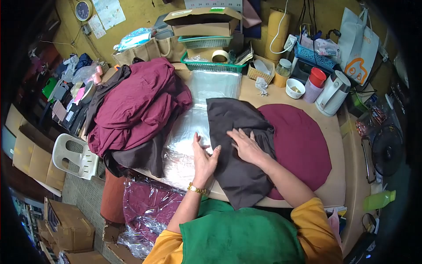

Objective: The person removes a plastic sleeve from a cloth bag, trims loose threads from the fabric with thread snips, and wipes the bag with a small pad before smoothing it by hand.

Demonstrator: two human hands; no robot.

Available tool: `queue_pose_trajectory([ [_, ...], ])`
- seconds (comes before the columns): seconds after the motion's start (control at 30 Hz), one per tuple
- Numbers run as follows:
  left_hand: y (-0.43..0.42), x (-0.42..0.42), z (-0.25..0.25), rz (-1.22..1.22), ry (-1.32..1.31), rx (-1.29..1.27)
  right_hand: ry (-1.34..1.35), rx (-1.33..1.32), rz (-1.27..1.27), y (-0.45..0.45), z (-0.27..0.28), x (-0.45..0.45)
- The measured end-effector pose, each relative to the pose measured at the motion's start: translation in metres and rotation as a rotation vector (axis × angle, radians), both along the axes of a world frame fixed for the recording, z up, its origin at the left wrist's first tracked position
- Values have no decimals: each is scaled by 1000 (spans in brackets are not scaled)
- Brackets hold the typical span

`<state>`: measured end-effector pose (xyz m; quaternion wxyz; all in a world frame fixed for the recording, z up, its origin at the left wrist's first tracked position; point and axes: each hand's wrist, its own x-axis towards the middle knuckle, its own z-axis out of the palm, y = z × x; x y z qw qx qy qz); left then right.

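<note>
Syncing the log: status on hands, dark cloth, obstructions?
Right hand resting on dark cloth; left hand open, over clear plastic. Dark cloth creased, partly over maroon round piece. Maroon heap at left, apart from the cloth.

hands (204,162) (247,148): 2 | stacked green baskets (205,42) (211,67): 2 | kettle (332,93): 1 | bowl (295,91): 1 | clock (82,11): 1

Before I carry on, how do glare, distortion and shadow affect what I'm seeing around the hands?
Head view: bright glare streaks the clear, shiny plastic sheeting beside the left hand; head view: the dark grey, folded cloth under the right hand looks matte; head view: wide-angle distortion bends the outer scene, with black corners.
</note>
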<state>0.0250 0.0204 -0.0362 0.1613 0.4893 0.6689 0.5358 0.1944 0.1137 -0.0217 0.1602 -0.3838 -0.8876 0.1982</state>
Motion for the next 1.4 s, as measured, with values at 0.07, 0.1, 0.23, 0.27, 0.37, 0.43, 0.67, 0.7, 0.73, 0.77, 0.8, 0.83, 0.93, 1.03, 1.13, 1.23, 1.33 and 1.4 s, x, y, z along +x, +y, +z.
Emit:
queue_pose_trajectory([
  [0.07,-1,4,13,-93,-69,-126,147,193,-79,15,-33,2],
  [0.1,-2,6,17,-183,-136,-242,143,184,-95,21,-31,1],
  [0.23,-27,2,21,-653,-595,-488,61,201,-112,50,-28,13],
  [0.27,-36,-2,26,-654,-594,-486,38,223,-109,61,-31,17],
  [0.37,-69,-20,42,-695,-552,-657,34,197,-73,85,-33,29],
  [0.43,-87,-34,38,-594,-641,-442,12,145,-72,98,-27,30],
  [0.67,-84,19,19,-459,-924,-344,-24,84,-112,39,67,7],
  [0.7,-80,32,23,-452,-915,-348,-15,54,-143,19,76,2],
  [0.73,-74,47,27,-453,-920,-352,60,58,-120,5,67,-2],
  [0.77,-67,61,31,-378,-903,-340,136,63,-97,-8,58,-5],
  [0.8,-61,67,33,-304,-884,-328,127,-14,-131,-20,52,-10],
  [0.83,-55,67,30,-307,-888,-329,203,-2,-96,-28,41,-12],
  [0.93,-48,62,49,-799,-624,-921,255,-75,-158,-22,8,-16],
  [1.03,-63,60,21,-1050,-698,-667,489,-58,-279,8,-20,-15],
  [1.13,-76,37,17,-1012,-652,-611,509,25,-308,32,-21,-21],
  [1.23,-84,18,19,-903,-621,-590,559,-222,-409,43,-12,-25],
  [1.33,-90,4,23,-743,-472,-545,678,-52,-229,36,4,-26],
  [1.4,-88,9,24,-618,-619,-486,536,-65,-207,0,44,-13],
])
